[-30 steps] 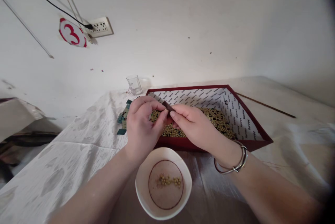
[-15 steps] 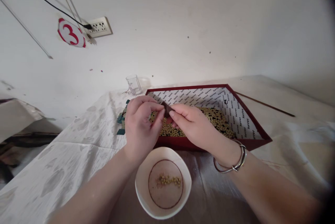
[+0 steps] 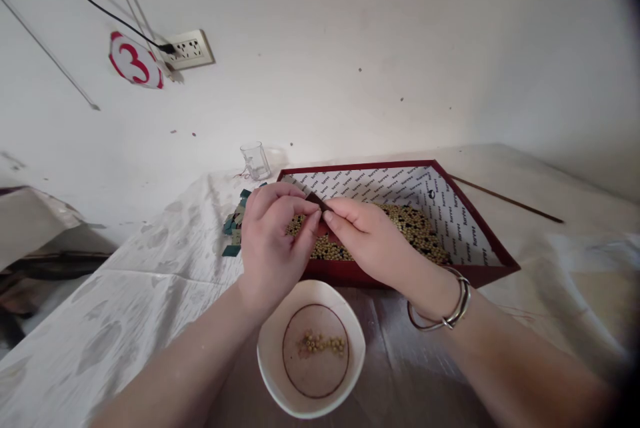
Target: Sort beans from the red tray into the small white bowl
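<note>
Over the near left part of a dark red box [image 3: 480,273], my two hands meet. My right hand [image 3: 367,235], with a metal bangle at the wrist, pinches a small dark brown flat piece [image 3: 317,200] between thumb and forefinger. My left hand [image 3: 280,235] is closed in a pinch, its fingertips against the edge of that piece. What lies between the left fingertips is hidden. Many small gold and dark beads [image 3: 410,228] fill the box floor. Below my hands stands a white bowl [image 3: 270,365] with a small cluster of gold beads [image 3: 325,343] inside.
Green and tan flat pieces [image 3: 233,225] lie left of the box. A clear glass mug [image 3: 255,161] stands behind them by the wall. A thin brown stick [image 3: 510,200] rests on the covered table at right. A power socket [image 3: 190,49] is on the wall.
My left fingertips have moved slightly right, closer to my right fingertips. The brown piece has tilted and shows narrower. The bowl and box stay in place.
</note>
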The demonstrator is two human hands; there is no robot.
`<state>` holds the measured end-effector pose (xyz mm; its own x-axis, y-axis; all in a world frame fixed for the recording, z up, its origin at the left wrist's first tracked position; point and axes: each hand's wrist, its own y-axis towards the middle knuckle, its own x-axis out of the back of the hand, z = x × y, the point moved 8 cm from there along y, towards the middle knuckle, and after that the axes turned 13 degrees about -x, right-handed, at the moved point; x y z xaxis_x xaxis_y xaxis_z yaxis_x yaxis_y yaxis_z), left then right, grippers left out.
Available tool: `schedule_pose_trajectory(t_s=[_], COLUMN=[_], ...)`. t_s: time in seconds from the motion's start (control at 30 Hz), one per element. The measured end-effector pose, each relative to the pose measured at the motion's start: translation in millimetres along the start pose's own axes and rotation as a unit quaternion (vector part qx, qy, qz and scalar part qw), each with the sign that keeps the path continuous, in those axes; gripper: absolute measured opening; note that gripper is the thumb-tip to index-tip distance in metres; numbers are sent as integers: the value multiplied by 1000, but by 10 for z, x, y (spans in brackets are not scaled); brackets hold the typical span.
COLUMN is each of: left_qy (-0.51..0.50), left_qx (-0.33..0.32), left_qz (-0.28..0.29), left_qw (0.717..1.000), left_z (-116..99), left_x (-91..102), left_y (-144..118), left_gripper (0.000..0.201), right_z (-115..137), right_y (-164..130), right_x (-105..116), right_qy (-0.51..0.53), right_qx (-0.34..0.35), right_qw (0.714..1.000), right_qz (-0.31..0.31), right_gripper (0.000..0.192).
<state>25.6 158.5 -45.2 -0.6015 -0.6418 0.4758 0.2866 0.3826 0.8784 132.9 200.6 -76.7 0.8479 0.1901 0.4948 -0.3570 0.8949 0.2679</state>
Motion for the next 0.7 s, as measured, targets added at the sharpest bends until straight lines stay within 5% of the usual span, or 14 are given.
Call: schedule_pose_trajectory(t_s=[0.7], left_qy=[57], left_qx=[-23], left_qz=[2], left_qw=[998], left_z=[-78], left_x=[-14], left_y=[20], left_gripper=[6], right_z=[18], right_y=[-6], right_x=[-21], right_qy=[-23], right_qx=[9], right_qw=[1000], right_qz=[-5], right_gripper=[20])
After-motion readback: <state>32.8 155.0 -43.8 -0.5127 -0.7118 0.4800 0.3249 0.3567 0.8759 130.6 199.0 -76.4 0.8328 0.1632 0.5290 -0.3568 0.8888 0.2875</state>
